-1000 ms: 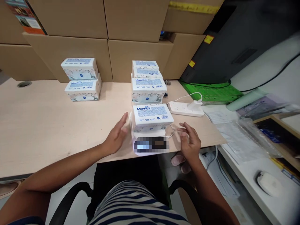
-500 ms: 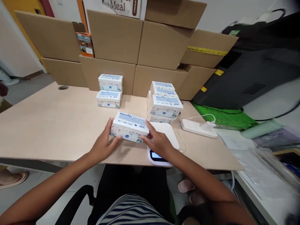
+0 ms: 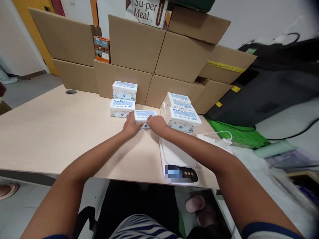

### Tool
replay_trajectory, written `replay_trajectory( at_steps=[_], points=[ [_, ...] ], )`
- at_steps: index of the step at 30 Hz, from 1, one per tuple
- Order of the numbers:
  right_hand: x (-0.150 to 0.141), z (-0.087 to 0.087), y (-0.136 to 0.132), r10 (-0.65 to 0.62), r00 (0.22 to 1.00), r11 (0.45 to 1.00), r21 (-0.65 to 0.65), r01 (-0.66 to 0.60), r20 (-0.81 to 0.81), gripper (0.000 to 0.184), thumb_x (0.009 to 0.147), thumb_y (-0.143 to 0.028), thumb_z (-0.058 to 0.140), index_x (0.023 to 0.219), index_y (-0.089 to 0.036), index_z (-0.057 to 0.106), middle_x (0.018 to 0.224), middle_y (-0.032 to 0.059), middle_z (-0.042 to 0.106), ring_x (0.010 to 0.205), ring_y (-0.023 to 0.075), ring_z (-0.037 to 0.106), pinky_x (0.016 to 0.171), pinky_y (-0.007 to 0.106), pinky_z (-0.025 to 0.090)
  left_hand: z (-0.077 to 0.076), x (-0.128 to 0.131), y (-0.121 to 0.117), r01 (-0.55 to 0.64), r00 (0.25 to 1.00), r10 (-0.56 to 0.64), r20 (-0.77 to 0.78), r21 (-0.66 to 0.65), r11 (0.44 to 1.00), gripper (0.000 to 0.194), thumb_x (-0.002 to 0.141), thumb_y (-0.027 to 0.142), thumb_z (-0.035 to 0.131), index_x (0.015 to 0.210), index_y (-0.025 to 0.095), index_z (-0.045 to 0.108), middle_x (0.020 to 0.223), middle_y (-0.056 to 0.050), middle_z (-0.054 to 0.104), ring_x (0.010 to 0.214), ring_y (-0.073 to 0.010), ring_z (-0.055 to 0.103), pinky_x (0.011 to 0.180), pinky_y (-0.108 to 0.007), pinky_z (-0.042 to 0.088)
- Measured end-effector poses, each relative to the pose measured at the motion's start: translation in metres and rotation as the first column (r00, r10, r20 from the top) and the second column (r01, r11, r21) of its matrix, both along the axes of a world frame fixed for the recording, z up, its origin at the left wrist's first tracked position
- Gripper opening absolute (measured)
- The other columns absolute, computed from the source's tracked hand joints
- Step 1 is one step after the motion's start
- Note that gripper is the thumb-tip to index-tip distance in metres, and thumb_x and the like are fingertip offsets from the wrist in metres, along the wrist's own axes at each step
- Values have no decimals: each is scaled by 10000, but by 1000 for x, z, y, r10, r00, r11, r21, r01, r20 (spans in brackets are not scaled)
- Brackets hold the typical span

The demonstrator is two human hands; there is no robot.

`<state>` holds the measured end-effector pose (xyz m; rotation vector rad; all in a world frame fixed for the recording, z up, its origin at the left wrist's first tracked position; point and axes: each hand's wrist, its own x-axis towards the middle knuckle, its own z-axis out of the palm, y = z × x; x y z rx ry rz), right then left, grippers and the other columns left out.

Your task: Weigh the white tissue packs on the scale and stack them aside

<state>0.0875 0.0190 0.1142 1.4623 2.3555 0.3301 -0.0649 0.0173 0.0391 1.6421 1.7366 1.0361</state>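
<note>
A white tissue pack with blue print is held between my two hands, beside the left group of packs. My left hand grips its left end, close to the front tissue pack of that group. Around its right end, my right hand is closed. Another tissue pack stands behind the front left one. On the right is a stack of several tissue packs. A white digital scale lies in front of that stack, under my right forearm; its display is blurred out.
Cardboard boxes form a wall along the table's back, with a small orange box set on them. A white power strip lies right of the scale. The light wood table has a cable hole at back left.
Both hands have carried the tissue pack away from me, from beside the scale to next to the left group. The view has shifted slightly.
</note>
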Motion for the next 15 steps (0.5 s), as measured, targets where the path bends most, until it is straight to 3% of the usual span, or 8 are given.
replay_trajectory(
  at_steps=[2, 5, 8, 12, 15],
  points=[
    [-7, 5, 24, -26, 997, 999, -21, 27, 77, 337, 1078, -219, 640, 1381, -86, 703, 1340, 217, 756, 1253, 297, 745, 1034, 437, 614, -4, 22, 14, 20, 999, -21, 34, 14, 1000, 913, 904, 242, 764, 1696, 158, 316, 1686, -251, 445, 1531, -434, 547, 1261, -549, 480],
    [-14, 10, 57, -58, 983, 997, -48, 67, 176, 392, 1041, -400, 740, 1355, -168, 696, 1390, 115, 716, 1216, 262, 729, 1041, 496, 635, -12, 45, 33, 45, 996, -47, 70, 37, 998, 892, 929, 191, 716, 1707, 134, 285, 1726, -244, 409, 1612, -403, 451, 1282, -504, 458],
    [-14, 14, 81, -82, 974, 993, -68, 98, 212, 398, 1041, -389, 739, 1371, -172, 687, 1408, 121, 704, 1227, 267, 721, 1040, 496, 635, -18, 55, 53, 62, 994, -66, 83, 48, 997, 904, 934, 187, 716, 1712, 126, 259, 1761, -236, 385, 1633, -386, 426, 1280, -474, 452],
    [-14, 23, 104, -110, 973, 986, -99, 132, 201, 408, 1043, -408, 736, 1373, -173, 690, 1425, 123, 705, 1255, 274, 717, 1070, 514, 622, -23, 58, 81, 76, 993, -81, 87, 63, 995, 836, 914, 172, 727, 1658, 142, 347, 1640, -217, 559, 1477, -379, 605, 1165, -465, 537],
    [-20, 31, 121, -126, 974, 980, -131, 152, 188, 445, 1041, -459, 732, 1364, -155, 703, 1414, 139, 726, 1268, 280, 727, 1090, 517, 612, -26, 56, 98, 81, 992, -88, 91, 80, 993, 823, 915, 150, 717, 1654, 142, 354, 1605, -218, 603, 1449, -387, 628, 1133, -476, 546]
  ],
)
